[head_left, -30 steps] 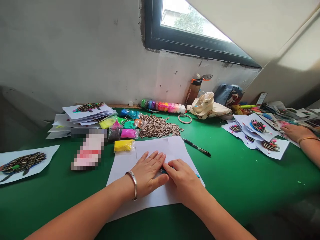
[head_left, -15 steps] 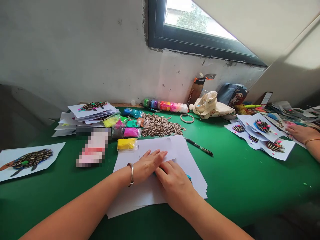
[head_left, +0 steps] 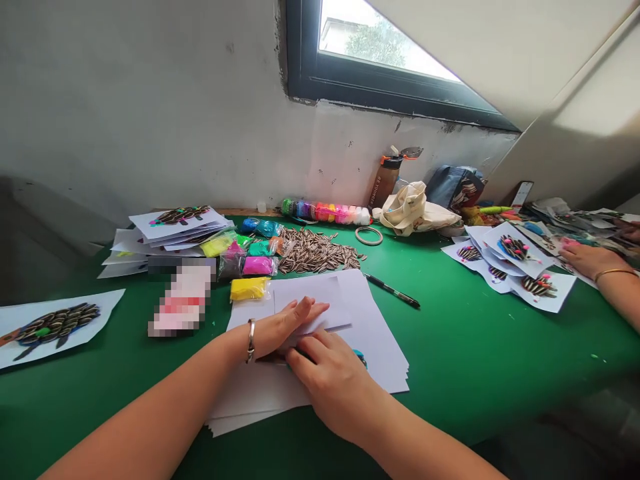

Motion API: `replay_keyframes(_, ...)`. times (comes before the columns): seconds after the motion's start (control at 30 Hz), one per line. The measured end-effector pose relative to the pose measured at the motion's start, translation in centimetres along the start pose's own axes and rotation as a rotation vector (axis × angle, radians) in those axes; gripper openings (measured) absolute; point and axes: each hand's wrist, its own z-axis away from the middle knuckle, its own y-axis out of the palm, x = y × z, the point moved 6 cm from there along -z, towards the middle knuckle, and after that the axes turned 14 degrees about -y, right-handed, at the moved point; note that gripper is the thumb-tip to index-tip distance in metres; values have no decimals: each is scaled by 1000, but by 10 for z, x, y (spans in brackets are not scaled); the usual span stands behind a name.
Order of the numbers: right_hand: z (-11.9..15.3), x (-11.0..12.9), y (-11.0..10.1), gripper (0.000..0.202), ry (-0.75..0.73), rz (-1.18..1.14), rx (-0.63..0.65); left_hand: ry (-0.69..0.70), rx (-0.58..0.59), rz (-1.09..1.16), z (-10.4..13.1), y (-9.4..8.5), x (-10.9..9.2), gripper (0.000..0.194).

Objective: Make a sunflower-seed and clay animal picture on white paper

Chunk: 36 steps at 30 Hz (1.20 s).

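A stack of white paper (head_left: 380, 333) lies on the green table (head_left: 465, 373) before me, with a smaller white sheet (head_left: 335, 303) on it. My left hand (head_left: 287, 327), a silver bangle at its wrist, rests on the small sheet with fingers stretched out. Just right of it, my right hand (head_left: 335, 373) is bent over the paper with curled fingers; whatever its fingertips hold is hidden. A bit of blue clay (head_left: 360, 359) shows beyond that hand, and a dark brown piece lies under my left palm.
Sunflower seeds (head_left: 320, 252), clay packets (head_left: 250, 289) and a black pen (head_left: 393, 291) surround the stack. Seed pictures (head_left: 63, 323) lie left, others (head_left: 543, 290) right, near another person's hand (head_left: 593, 260). A bottle (head_left: 385, 180) stands by the wall.
My right hand has moved a little left and down. My left hand's fingers have lifted and flattened, baring more of the small sheet. The whole view has shifted slightly.
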Motion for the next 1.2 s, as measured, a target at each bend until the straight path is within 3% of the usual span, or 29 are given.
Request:
replay_keyframes(0.13, 25, 1, -13, 25, -35, -20, 34, -8, 137, 65, -6, 0, 0, 71)
replay_keyframes(0.27, 77, -22, -42, 28, 19, 2, -79, 106, 90, -144, -9, 9, 0, 63)
replay_keyframes(0.33, 108, -48, -62, 32, 118, 87, -199, 154, 27, -245, -8, 18, 1, 58)
replay_keyframes(0.43, 151, -100, -87, 28, 385, 277, -322, 185, -121, -365, -6, 27, 3, 60)
replay_keyframes(0.57, 175, -165, -91, 33, 654, 407, -302, 195, -147, -444, -4, 33, 3, 59)
replay_keyframes(0.7, 171, -203, -72, 36, 741, 418, -165, 197, -159, -463, -3, 32, 2, 59)
replay_keyframes(0.83, 168, -212, -64, 35, 829, 465, -2, 172, -127, -463, -2, 32, 0, 60)
replay_keyframes(0.93, 153, -203, -80, 35, 849, 514, -77, 158, -106, -461, -1, 32, -1, 60)
replay_keyframes(1.0, 123, -191, -86, 36, 731, 414, -189, 163, -109, -455, 0, 31, -3, 60)
replay_keyframes(1.07, 82, -178, -79, 34, 605, 229, -219, 163, -119, -453, 1, 31, -3, 60)
replay_keyframes(1.2, 7, -155, -41, 33, 472, 16, -126, 165, -118, -448, 1, 31, -3, 60)
